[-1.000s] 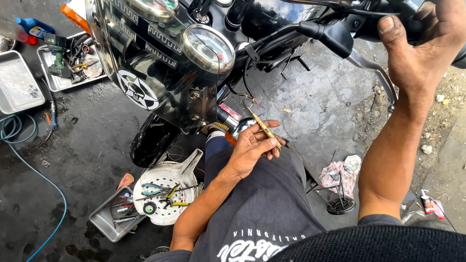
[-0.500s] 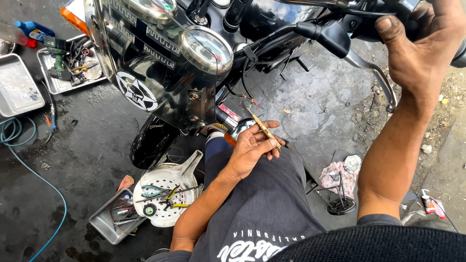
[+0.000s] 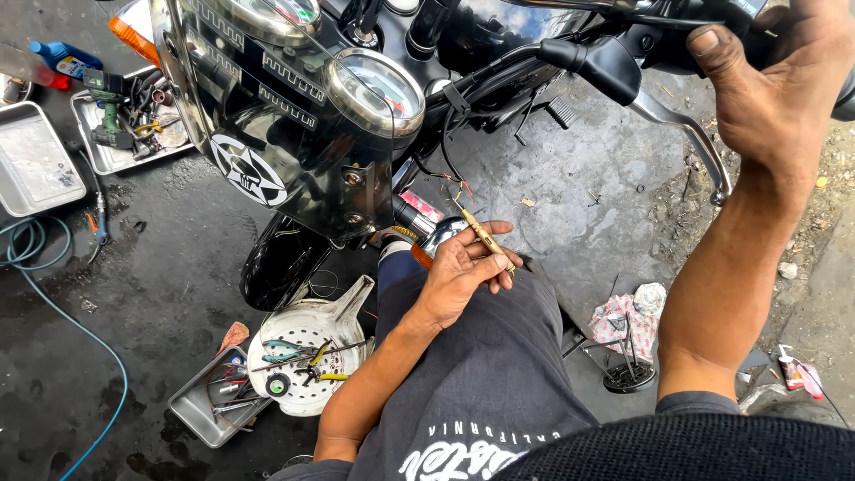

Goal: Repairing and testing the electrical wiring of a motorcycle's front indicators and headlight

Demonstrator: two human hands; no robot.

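Big black motorcycle (image 3: 294, 134) fills the top of your view, front end toward you, windshield w/ a white skull star emblem, two round gauges (image 3: 374, 89) up top. Below it the wet dark concrete floor (image 3: 134, 303). You're seated, grey-trousered knee (image 3: 481, 356) under the bike's nose. Your right hand (image 3: 779, 80) is up at the handlebar, fingers wrapped round the grip, thumb out, brake lever (image 3: 686, 142) hanging just below. Your left hand (image 3: 463, 272) rests on the knee, palm up, fingers curled round a slim brass-coloured probe tool (image 3: 485, 239), tip pointing up toward loose wires near the fork. Left of the knee: white round cover (image 3: 307, 356) w/ pliers lying on it, touching a small metal tray (image 3: 200, 410). Far left, two more steel trays (image 3: 36, 169), one packed w/ tools. Blue hose (image 3: 53, 312) loops across the floor. Rag (image 3: 623, 312) lies to the right.
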